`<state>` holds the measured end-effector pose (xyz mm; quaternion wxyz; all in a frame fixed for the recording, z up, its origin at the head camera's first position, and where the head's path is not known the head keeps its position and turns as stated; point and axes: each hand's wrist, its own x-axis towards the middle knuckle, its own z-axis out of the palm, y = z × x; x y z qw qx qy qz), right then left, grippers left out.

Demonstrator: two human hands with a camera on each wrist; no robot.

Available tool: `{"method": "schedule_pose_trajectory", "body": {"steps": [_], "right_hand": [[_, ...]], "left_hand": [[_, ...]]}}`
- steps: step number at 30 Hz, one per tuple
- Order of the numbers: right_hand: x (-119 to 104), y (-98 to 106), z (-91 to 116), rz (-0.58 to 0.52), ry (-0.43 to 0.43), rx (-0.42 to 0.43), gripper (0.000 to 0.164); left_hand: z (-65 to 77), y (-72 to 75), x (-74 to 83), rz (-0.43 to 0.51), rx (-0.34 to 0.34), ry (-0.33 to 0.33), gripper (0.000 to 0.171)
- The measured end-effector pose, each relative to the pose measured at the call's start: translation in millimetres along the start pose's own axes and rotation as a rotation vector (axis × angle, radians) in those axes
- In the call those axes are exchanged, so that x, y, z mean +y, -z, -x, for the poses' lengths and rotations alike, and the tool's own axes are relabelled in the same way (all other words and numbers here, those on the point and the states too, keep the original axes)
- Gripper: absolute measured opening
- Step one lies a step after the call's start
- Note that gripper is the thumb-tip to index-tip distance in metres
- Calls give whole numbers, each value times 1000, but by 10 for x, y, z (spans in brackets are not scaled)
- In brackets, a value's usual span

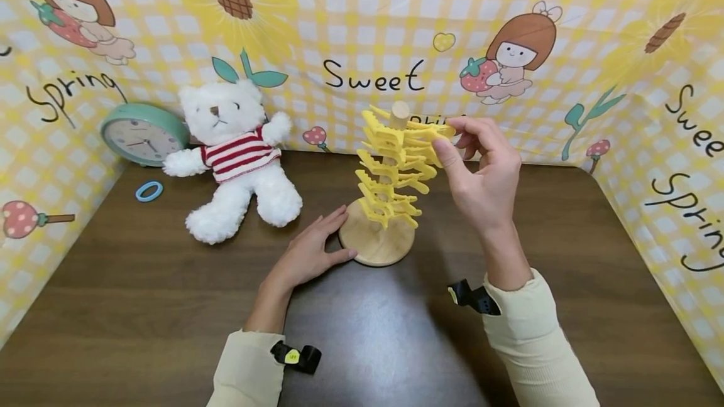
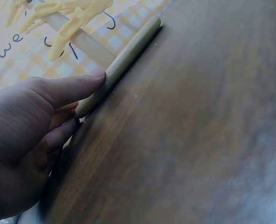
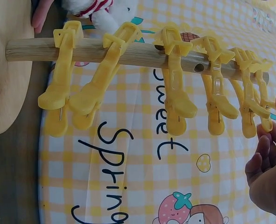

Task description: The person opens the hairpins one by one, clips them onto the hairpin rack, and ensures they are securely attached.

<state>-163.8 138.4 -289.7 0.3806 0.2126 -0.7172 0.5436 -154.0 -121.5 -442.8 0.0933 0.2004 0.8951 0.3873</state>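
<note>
Several yellow clothespins (image 3: 176, 81) are clamped one above another along an upright wooden post (image 1: 399, 114). The post stands on a round wooden base (image 1: 384, 247). My right hand (image 1: 488, 171) is at the top of the post, pinching the handle end of the uppermost clothespin (image 3: 263, 86) between thumb and fingers. Low on the left, my left hand (image 1: 310, 250) holds the rim of the base. In the left wrist view its thumb (image 2: 77, 88) presses on the rim, with the other fingers partly hidden behind the edge.
A white teddy bear (image 1: 240, 156) in a red-striped shirt sits at the back left, beside a green round clock (image 1: 144, 134). Near them a blue ring (image 1: 149, 191) lies on the brown table (image 1: 141, 281). A yellow checked cloth (image 1: 362, 24) forms the walls around.
</note>
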Motion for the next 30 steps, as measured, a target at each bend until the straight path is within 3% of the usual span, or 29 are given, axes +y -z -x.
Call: {"method": "schedule_pose_trajectory", "body": {"steps": [12,20,24,30], "right_hand": [[56,15,14,-70,-30,-16,26],[153,81,53,-92,-34,-59,31],[231,175,116,-65,-42,-62,37],[338,331,209,51,-38,-89,24]], "left_hand": [[-8,-15,-5,8,-13,-2,79],[15,53,-18,47,27,-36,74],[21,152,82,46,67,-103,68],[26,382,311,-70,146,-133,62]]}}
